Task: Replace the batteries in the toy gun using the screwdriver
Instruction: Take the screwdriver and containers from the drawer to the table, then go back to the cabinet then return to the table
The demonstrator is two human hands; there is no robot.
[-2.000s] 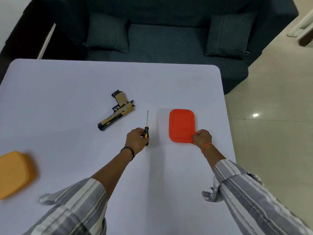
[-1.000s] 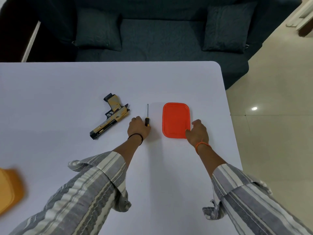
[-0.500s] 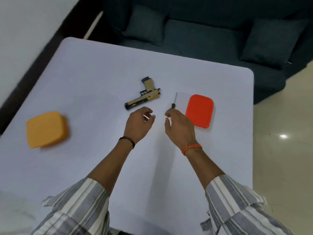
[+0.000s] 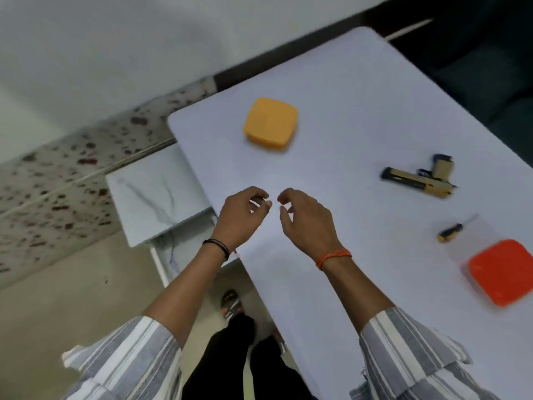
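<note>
Tan-and-black plastic toy gun [image 4: 419, 180] lies flat on white table [image 4: 360, 116], blurred. Black-and-yellow-handled screwdriver [image 4: 451, 232] nearby. Left hand [image 4: 240, 216] and right hand [image 4: 307, 219] loosely curled, holding nothing.

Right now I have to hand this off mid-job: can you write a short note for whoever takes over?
Left hand and right hand: both empty, fingers loosely curled, hovering side by side above the table.
Toy gun lies on its side, untouched; screwdriver lies between it and the red lid. Orange box sits closed, ahead of the hands.
Done: nothing visible; no batteries in sight.
Left: take the screwdriver, open the gun's battery cover, swap the batteries, close it.
</note>
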